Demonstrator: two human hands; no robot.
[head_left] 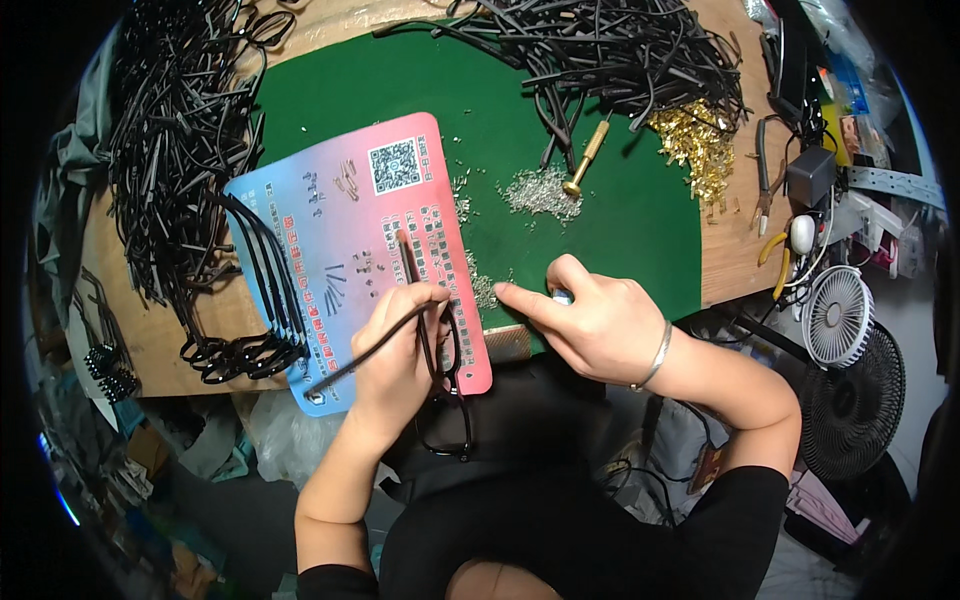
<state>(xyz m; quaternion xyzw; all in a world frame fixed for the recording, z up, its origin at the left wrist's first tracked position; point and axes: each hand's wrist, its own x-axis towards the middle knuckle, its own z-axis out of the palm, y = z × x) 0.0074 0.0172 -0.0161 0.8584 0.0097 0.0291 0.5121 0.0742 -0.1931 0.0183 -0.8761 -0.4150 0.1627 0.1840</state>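
My left hand [392,345] is closed around a black eyeglasses frame [466,425], whose slim temples stick out past my fingers above a pink and blue printed mat [345,235]. At the green mat's near edge, the index fingertip of my right hand [600,318] touches a small heap of tiny silver parts [482,288]. Its other fingers are curled around a small object with a pale blue-white end [563,297]; most of it is hidden. Farther off, a brass-coloured screwdriver [590,160] lies by a larger pile of tiny silver pieces [538,192].
Black temples pile up at the far left [170,130] and far middle [610,50]. Gold-coloured small parts [695,145] lie on the green mat [620,235]. Several assembled glasses [245,355] rest by the printed mat. Pliers [763,190] and a white fan [836,316] are at the right.
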